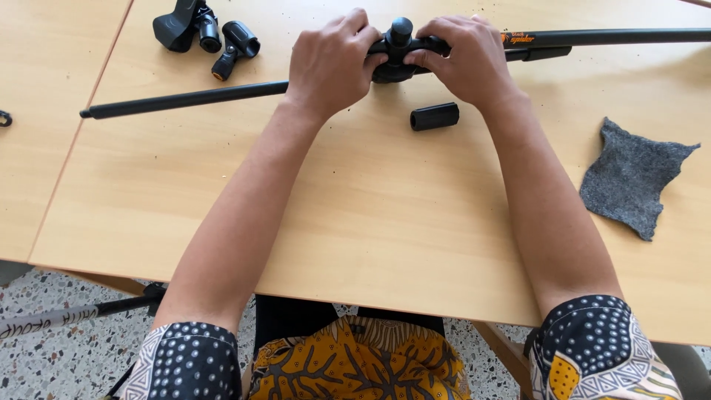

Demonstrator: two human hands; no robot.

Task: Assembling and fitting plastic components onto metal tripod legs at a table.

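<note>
Here we note a pale wood desk over speckled terrazzo floor; both hands, left hand and right hand, clasp the black stand joint near its far edge.

Both hands grip a black swivel clamp joining two black stand tubes near the far edge of the wooden table: the left hand and right hand close around it from either side. A short black sleeve lies just beside the right wrist, a grey felt cloth near the right edge, and two microphone clips at the far left corner
</note>
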